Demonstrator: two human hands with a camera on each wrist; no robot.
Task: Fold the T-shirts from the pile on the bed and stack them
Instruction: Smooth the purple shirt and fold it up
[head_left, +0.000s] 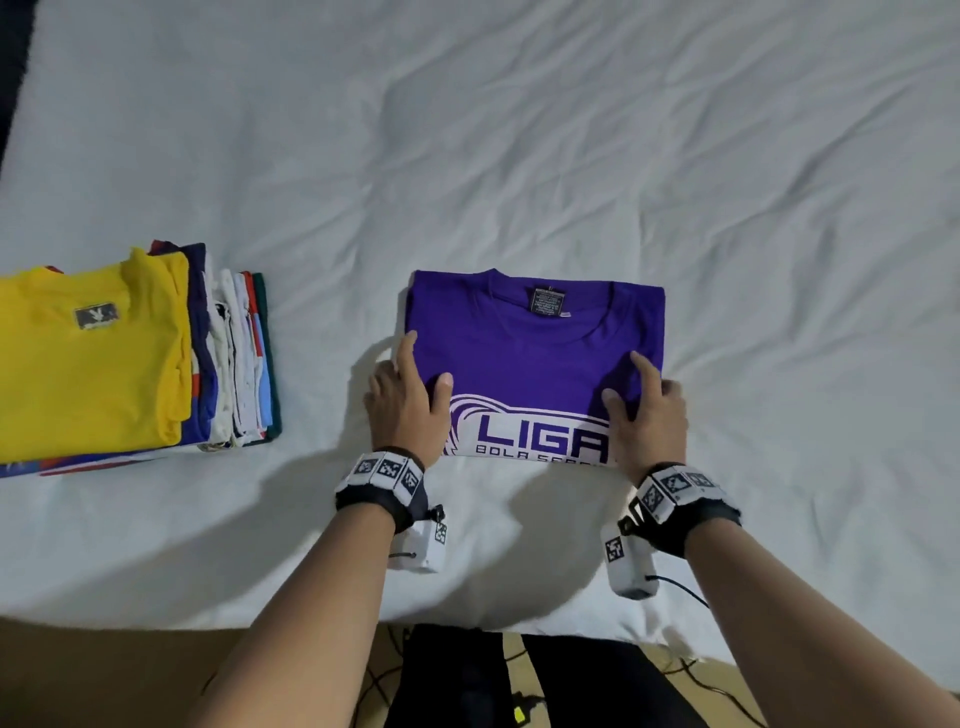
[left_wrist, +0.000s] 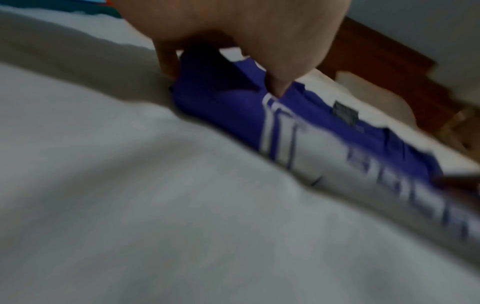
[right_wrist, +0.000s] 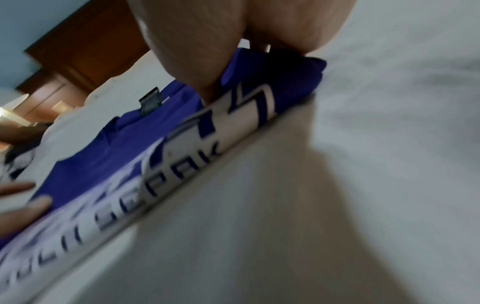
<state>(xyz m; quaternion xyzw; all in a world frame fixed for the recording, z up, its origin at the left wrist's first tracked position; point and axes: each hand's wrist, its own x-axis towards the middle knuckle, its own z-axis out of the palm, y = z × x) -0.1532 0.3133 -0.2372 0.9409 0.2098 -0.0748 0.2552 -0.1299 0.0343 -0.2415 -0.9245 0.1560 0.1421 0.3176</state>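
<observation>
Two hands at near edge of bed (head_left: 519, 130), gripping purple T-shirt (head_left: 535, 353) by its sides: left hand (head_left: 408, 402) thumb on top, fingers along left edge; right hand (head_left: 644, 410) likewise at right. Shirt folded, collar far. Step likely: lift, carry to stack (head_left: 104, 353) at left edge, yellow on top.

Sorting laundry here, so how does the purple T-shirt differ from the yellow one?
The purple T-shirt lies alone on the bed sheet; the yellow T-shirt tops a stack. Purple shows a big white print, yellow only a small neck label. Both hands touch purple, none yellow. Both are folded, collars facing away.
</observation>
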